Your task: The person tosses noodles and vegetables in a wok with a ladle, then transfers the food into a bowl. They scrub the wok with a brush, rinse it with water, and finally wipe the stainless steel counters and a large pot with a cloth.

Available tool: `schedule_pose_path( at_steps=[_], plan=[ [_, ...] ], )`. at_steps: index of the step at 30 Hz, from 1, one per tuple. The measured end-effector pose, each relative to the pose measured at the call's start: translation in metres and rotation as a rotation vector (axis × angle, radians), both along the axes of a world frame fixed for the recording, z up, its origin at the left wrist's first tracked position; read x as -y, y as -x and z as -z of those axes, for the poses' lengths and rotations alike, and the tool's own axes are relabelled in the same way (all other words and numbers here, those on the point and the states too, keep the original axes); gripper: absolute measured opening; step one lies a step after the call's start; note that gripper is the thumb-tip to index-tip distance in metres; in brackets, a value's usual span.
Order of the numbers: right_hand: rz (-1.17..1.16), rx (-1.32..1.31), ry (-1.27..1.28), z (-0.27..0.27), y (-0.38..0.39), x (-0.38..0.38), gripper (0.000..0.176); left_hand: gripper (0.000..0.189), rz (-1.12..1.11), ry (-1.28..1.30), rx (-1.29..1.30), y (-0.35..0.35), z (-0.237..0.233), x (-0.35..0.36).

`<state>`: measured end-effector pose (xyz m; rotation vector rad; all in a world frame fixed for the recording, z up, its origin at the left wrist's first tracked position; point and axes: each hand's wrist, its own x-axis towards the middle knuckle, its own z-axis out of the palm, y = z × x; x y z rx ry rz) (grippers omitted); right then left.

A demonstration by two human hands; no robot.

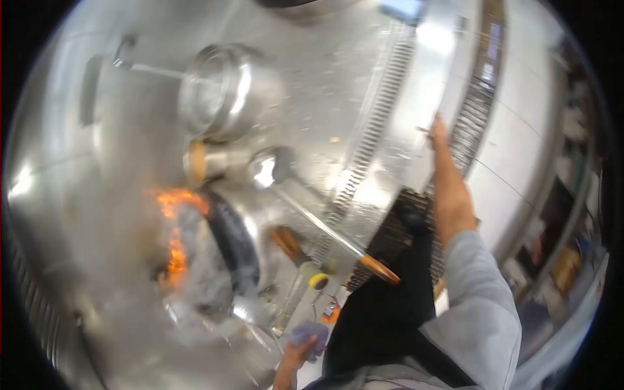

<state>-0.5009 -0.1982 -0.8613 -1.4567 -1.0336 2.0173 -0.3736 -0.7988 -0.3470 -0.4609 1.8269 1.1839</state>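
Note:
My left hand [296, 356] is closed round a bunched purple cloth [311, 337] at the lower middle. On the right, my right hand [444, 156] reaches out with its fingers stretched and nothing visible in them. A ladle [312, 214] with a wooden handle end lies across the steel counter [312, 84], between my hands. Orange flames [175, 257] rise around a dark wok [231, 240] at the lower left. The view is blurred, and smoke or glare hides the wok's inside.
A round metal pot [221, 91] stands at the upper left, with a small container [205, 160] below it. A slotted drain strip [383, 97] crosses the counter. A wooden handle [286, 242] lies beside the wok. Shelves with assorted items [565, 266] stand far right.

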Motion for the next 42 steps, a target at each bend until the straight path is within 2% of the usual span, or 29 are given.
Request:
schedule_pose_path(
  at_steps=[1,2,3,5,7,9,17,19,20,22,23,24,25,27,29,30,33,35,37,39,40,42],
  plan=[
    [-0.06,0.028,0.03,-0.043,-0.002,0.0,0.062,0.039,-0.052,0.082,0.046,-0.002,0.005,-0.002],
    [0.054,-0.11,0.077,-0.057,0.006,0.005,0.062,0.039,-0.065,0.082,0.078,-0.001,0.014,-0.002],
    [0.094,-0.149,0.126,-0.101,0.008,0.014,0.062,0.039,-0.094,0.091,0.047,-0.003,0.019,-0.005],
    [0.037,-0.069,0.161,-0.076,0.013,0.003,0.062,0.039,-0.087,0.055,0.112,-0.005,0.027,-0.014],
    [0.095,-0.069,0.16,-0.037,0.015,0.0,0.055,0.039,-0.047,0.087,0.174,-0.004,0.029,-0.01],
    [0.113,-0.138,0.201,-0.033,0.014,-0.002,0.054,0.046,-0.054,0.048,0.159,-0.004,0.026,-0.026],
    [0.089,-0.223,0.238,-0.039,0.007,-0.014,0.049,0.048,-0.065,0.072,0.158,-0.003,0.026,-0.02],
    [-0.062,-0.177,0.2,-0.035,-0.001,-0.015,0.059,0.048,-0.037,0.05,0.138,-0.001,0.026,-0.024],
    [-0.065,-0.17,0.197,-0.028,-0.007,-0.007,0.059,0.048,-0.052,0.024,0.107,-0.002,0.024,-0.027],
    [-0.06,-0.076,0.26,0.017,-0.022,0.006,0.065,0.048,-0.065,-0.023,0.087,-0.005,0.021,-0.023],
    [-0.208,-0.084,0.248,0.014,-0.039,0.019,0.071,0.048,-0.064,-0.048,0.122,-0.006,0.02,-0.016],
    [-0.165,-0.003,0.221,-0.066,-0.055,0.061,0.071,0.048,-0.063,-0.073,0.157,-0.007,0.017,-0.012],
    [-0.276,-0.141,0.303,-0.056,-0.078,0.083,0.072,0.048,-0.065,-0.097,0.161,-0.006,0.014,-0.012],
    [-0.385,-0.023,0.494,-0.109,-0.112,0.134,0.069,0.046,-0.076,-0.168,0.094,-0.007,0.004,-0.012],
    [-0.409,0.033,0.51,-0.14,-0.125,0.152,0.065,0.046,-0.067,-0.202,0.097,-0.002,-0.004,-0.009],
    [-0.334,0.028,0.423,-0.139,-0.123,0.143,0.059,0.045,-0.064,-0.213,0.102,-0.002,-0.008,-0.007],
    [-0.178,0.041,0.247,-0.106,-0.102,0.085,0.036,0.046,-0.064,-0.246,0.079,0.0,-0.012,-0.011],
    [-0.08,0.061,0.227,-0.042,-0.076,0.039,0.033,0.046,-0.069,-0.235,0.096,-0.003,-0.001,-0.005],
    [-0.553,0.294,-0.517,0.083,-0.057,-0.011,0.03,0.047,-0.082,-0.197,0.112,-0.006,0.011,-0.003],
    [-0.057,-0.259,0.019,0.073,-0.032,-0.011,0.031,0.046,-0.127,-0.159,0.108,-0.009,0.013,-0.016],
    [0.024,-0.259,0.136,0.05,-0.019,-0.007,0.031,0.047,-0.1,-0.154,0.118,-0.007,0.014,-0.021],
    [0.057,-0.207,0.194,0.027,-0.006,0.004,0.032,0.046,-0.116,-0.104,0.127,-0.009,0.015,-0.024]
  ],
)
